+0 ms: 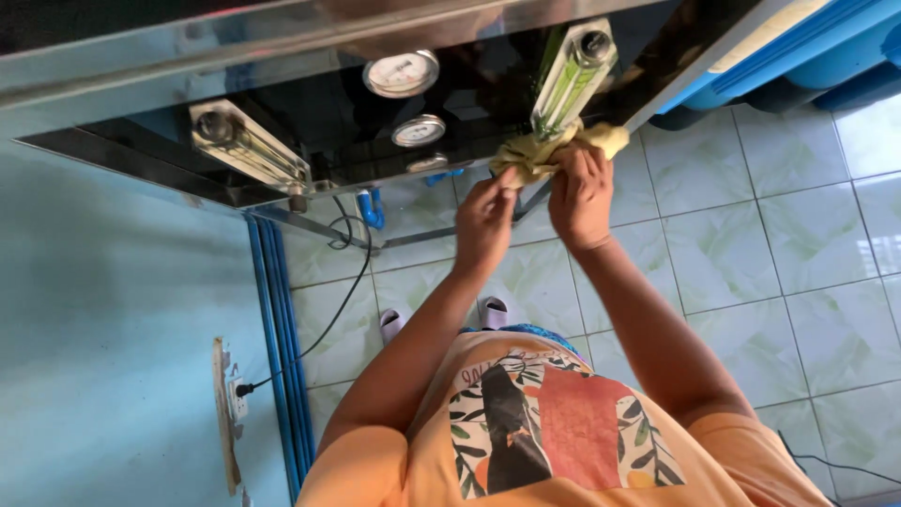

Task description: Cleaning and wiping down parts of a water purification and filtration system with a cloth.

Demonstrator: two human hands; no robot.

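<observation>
A yellow cloth (530, 155) is bunched at the lower end of a clear tube-shaped flow meter (572, 75) mounted on a glossy black panel (319, 113). My right hand (580, 192) is closed around the cloth and presses it against the meter's base. Just to its left, my left hand (483, 221) pinches the cloth's other end between thumb and fingers. Both arms reach out from my orange printed shirt (554, 432).
Two round pressure gauges (402, 73) and a second flow meter (249, 145) sit on the panel. Blue pipes (373, 208) run below it. A black cable (328, 319) leads to a socket (236, 394) on the blue wall. Blue tanks (826, 56) stand on the green tiled floor (779, 244).
</observation>
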